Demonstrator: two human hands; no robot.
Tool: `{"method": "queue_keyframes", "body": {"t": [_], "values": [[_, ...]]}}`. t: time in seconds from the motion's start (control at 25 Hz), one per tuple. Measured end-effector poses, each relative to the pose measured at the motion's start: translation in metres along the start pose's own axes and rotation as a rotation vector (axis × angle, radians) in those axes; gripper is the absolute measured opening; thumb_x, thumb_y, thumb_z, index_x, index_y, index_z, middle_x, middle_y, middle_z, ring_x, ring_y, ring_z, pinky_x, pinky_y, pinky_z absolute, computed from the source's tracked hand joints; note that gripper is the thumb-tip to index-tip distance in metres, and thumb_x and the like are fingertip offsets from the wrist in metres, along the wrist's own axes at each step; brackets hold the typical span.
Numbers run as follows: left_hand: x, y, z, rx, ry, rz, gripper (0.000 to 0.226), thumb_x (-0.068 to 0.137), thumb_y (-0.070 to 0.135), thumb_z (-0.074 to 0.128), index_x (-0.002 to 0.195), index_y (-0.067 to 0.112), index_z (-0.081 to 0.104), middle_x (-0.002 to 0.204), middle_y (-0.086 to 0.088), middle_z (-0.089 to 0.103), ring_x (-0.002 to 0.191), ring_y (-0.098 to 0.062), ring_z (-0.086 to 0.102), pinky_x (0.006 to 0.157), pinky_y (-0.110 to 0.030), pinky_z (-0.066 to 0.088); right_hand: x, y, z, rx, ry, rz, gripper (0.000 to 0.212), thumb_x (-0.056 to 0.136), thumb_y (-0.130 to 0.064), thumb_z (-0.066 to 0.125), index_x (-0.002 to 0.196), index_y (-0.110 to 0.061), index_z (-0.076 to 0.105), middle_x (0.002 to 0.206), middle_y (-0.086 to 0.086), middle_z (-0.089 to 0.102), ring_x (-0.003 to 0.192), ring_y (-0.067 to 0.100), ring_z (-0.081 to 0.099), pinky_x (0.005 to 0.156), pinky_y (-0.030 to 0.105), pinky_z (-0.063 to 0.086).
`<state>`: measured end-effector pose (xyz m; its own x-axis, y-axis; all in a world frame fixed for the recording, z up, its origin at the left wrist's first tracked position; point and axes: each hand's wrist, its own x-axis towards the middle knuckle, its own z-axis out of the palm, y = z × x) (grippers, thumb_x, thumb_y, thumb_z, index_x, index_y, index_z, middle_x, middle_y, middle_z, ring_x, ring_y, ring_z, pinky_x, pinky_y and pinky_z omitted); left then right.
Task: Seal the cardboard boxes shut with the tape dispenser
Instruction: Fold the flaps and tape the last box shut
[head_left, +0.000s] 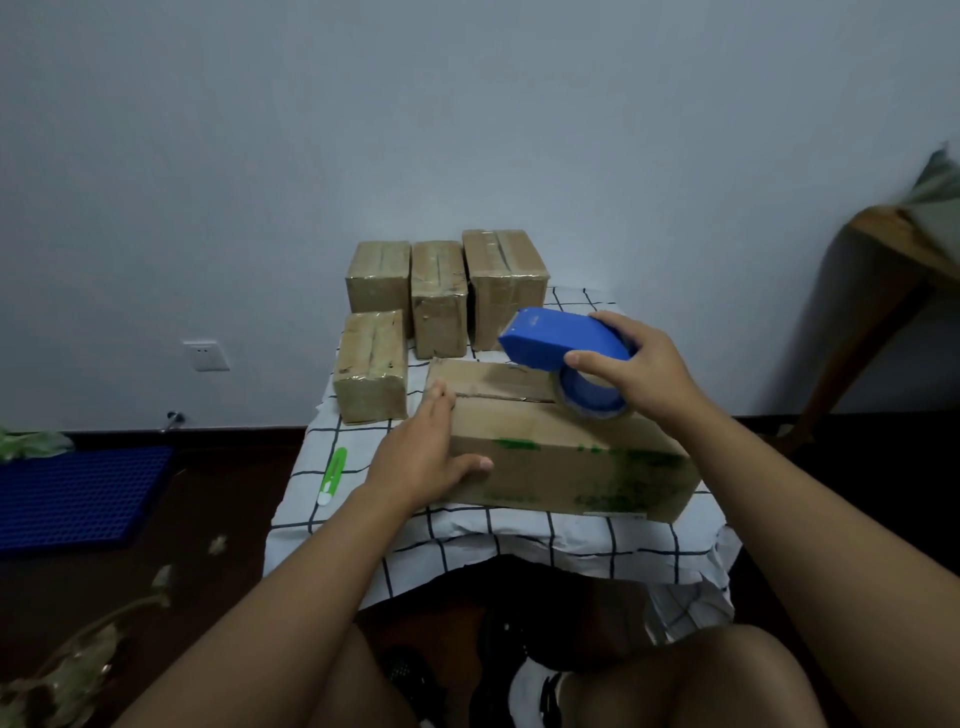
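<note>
1. A person sits at a small surface (571, 540) draped in a white cloth with a dark grid pattern, set against a pale wall.
2. A large cardboard box (566, 457) with green markings on its near side lies at the near edge of the surface, its top flaps folded shut.
3. The left hand (431, 457) rests on the box's left end, fingers (441, 397) straight and flat along the top near the seam, thumb stretched along the near side.
4. The right hand (639, 364) grips a blue tape dispenser (561, 343), fingers curled round its body; the tape roll touches the box top toward the far right of the box.
5. Four smaller taped boxes stand toward the far edge: three in a row at the back (447, 291), one (371, 366) in front of them at the left edge.
6. A green and white utility knife (332, 475) lies near the left edge, just beside the left wrist.
</note>
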<state>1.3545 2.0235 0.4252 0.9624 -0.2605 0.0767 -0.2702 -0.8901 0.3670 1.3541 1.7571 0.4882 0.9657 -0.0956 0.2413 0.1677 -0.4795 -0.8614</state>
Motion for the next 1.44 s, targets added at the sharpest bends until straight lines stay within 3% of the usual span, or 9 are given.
{"method": "queue_keyframes", "body": {"t": [0.2,0.36,0.48,0.6,0.8,0.92,1.04,1.24,1.44], "values": [[-0.016,0.031,0.011,0.021,0.047,-0.003,0.095,0.083,0.065,0.06,0.153,0.02,0.015,0.164,0.004,0.0,0.134,-0.028,0.042,0.099,-0.038,0.042,-0.009,-0.002,0.011,0.222,0.167,-0.011,0.037,0.082,-0.037,0.078,0.116,-0.036,0.062,0.115,-0.009,0.063,0.101,0.011,0.062,0.078,0.023,0.049],[0.0,0.031,0.001,0.212,-0.023,0.033,0.097,0.076,0.073,0.059,0.152,0.039,0.008,0.156,-0.001,0.016,0.13,-0.029,0.04,0.095,-0.041,0.043,0.001,0.0,0.038,0.198,0.158,0.002,0.055,0.076,-0.046,0.081,0.125,-0.03,0.062,0.121,-0.008,0.061,0.106,0.011,0.06,0.08,0.023,0.049],[0.012,0.031,0.0,0.337,0.03,0.144,0.09,0.074,0.074,0.057,0.146,0.03,0.029,0.157,-0.003,0.015,0.144,-0.03,0.014,0.116,-0.044,0.021,0.006,0.005,0.045,0.203,0.176,0.028,0.062,0.072,-0.051,0.08,0.126,-0.029,0.062,0.122,-0.007,0.062,0.108,0.014,0.061,0.086,0.03,0.052],[0.018,0.03,0.013,0.336,-0.014,0.253,0.095,0.081,0.068,0.054,0.154,0.019,0.016,0.164,-0.003,0.004,0.15,-0.024,-0.001,0.122,-0.044,0.003,0.008,0.009,0.05,0.187,0.203,0.049,0.063,0.073,-0.05,0.081,0.129,-0.027,0.061,0.123,-0.007,0.061,0.11,0.013,0.06,0.093,0.034,0.052],[0.019,0.027,0.013,0.309,-0.04,0.215,0.101,0.082,0.071,0.054,0.156,0.019,0.009,0.164,-0.001,0.005,0.151,-0.021,0.001,0.122,-0.039,0.006,0.005,0.009,0.048,0.198,0.213,0.065,0.052,0.078,-0.044,0.08,0.124,-0.029,0.061,0.118,-0.009,0.061,0.108,0.014,0.059,0.089,0.032,0.051],[0.007,0.03,0.014,0.137,-0.024,0.034,0.109,0.074,0.072,0.064,0.155,0.023,0.011,0.164,0.0,-0.009,0.151,-0.02,-0.002,0.115,-0.041,0.027,0.002,0.009,0.045,0.217,0.212,0.082,0.052,0.079,-0.043,0.08,0.126,-0.032,0.059,0.118,-0.011,0.06,0.106,0.011,0.059,0.088,0.03,0.05],[-0.002,0.034,0.017,-0.056,0.007,-0.126,0.12,0.069,0.063,0.076,0.155,0.018,0.006,0.162,0.0,-0.019,0.147,-0.026,0.02,0.103,-0.039,0.04,0.004,0.008,0.045,0.2,0.197,0.07,0.053,0.079,-0.045,0.079,0.127,-0.03,0.06,0.118,-0.01,0.06,0.105,0.011,0.059,0.086,0.029,0.051],[-0.004,0.03,0.02,-0.185,0.036,-0.212,0.125,0.067,0.061,0.079,0.156,0.022,0.001,0.163,-0.005,0.013,0.139,-0.028,0.036,0.104,-0.04,0.04,0.003,0.008,0.045,0.19,0.207,0.075,0.059,0.079,-0.046,0.079,0.131,-0.029,0.058,0.123,-0.008,0.059,0.108,0.012,0.058,0.089,0.032,0.052],[-0.003,0.023,0.014,-0.048,0.042,-0.205,0.123,0.068,0.069,0.073,0.155,0.018,0.003,0.132,-0.008,0.058,0.117,-0.028,0.056,0.084,-0.036,0.049,0.004,0.009,0.046,0.186,0.203,0.081,0.063,0.078,-0.048,0.078,0.134,-0.028,0.057,0.126,-0.007,0.058,0.111,0.015,0.058,0.09,0.034,0.053]]}}
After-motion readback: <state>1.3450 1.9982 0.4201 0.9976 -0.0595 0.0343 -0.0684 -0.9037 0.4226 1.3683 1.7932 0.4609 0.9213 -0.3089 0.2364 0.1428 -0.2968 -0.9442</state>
